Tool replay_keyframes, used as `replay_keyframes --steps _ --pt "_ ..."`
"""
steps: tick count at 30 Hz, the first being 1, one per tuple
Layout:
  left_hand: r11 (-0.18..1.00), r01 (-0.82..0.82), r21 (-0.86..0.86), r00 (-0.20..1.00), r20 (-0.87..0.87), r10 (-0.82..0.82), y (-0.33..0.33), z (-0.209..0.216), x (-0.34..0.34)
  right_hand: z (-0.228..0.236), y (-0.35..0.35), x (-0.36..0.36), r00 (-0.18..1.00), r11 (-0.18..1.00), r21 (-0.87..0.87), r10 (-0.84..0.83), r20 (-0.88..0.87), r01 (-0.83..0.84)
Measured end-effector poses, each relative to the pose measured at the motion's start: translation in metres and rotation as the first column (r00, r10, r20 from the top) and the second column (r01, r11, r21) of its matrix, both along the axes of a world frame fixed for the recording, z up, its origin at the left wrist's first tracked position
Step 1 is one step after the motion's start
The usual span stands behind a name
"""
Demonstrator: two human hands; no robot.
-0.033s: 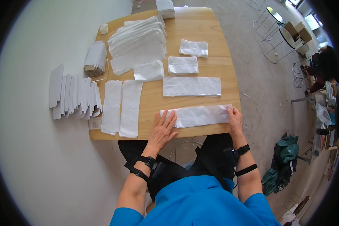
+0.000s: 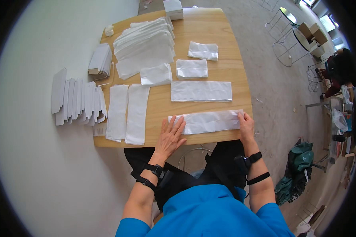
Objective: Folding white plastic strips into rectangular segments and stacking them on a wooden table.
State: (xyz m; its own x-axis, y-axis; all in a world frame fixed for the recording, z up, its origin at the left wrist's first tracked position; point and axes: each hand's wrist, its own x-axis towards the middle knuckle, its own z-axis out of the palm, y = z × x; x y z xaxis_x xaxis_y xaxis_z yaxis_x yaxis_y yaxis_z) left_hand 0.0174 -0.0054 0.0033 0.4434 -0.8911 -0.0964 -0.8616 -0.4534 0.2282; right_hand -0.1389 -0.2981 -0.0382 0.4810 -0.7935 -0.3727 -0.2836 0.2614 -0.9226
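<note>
A long, folded strip of thin white plastic bag [image 2: 211, 121] lies along the near edge of the table. Flat on its left end rests my left hand [image 2: 171, 136], fingers stretched out. At the other end, my right hand [image 2: 247, 126] pinches the strip's right corner between thumb and fingers. Just beyond is a second folded strip [image 2: 201, 91], untouched. Two smaller folded white packets, one nearer [image 2: 192, 68] and one farther [image 2: 203, 51], lie past that strip. Left of my left hand, two long white strips, an outer one [image 2: 117, 112] and an inner one [image 2: 137, 114], run side by side.
A fanned pile of white bags [image 2: 144, 47] covers the far left of the wooden table [image 2: 229, 39]. Flat white cartons [image 2: 77, 98] stand by the wall, with another carton stack [image 2: 100, 60] behind. Stools [image 2: 301, 38] and a dark green bag [image 2: 302, 156] are on the floor right.
</note>
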Motion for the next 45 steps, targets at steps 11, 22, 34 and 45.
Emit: replay_keyframes --steps 11,22,34,45 --pt "0.998 0.049 -0.036 0.999 0.019 -0.049 -0.001 0.001 0.002 0.006 0.004 0.006 1.0 1.0 0.003 0.006 -0.019 -0.006" --pt "0.998 0.054 0.017 0.998 0.02 -0.055 0.001 0.002 0.001 0.035 0.013 0.011 0.968 0.786 -0.607 -0.228 -0.106 0.119" --pt "0.906 -0.3 -0.297 0.953 -0.122 0.275 0.0 0.019 -0.011 0.03 0.144 0.08 0.93 0.914 -0.191 0.367 0.009 -0.359" --pt "0.939 -0.223 -0.264 0.973 -0.006 0.23 -0.004 -0.006 -0.003 0.028 0.148 0.082 0.927 0.924 -0.102 0.355 -0.121 -0.368"
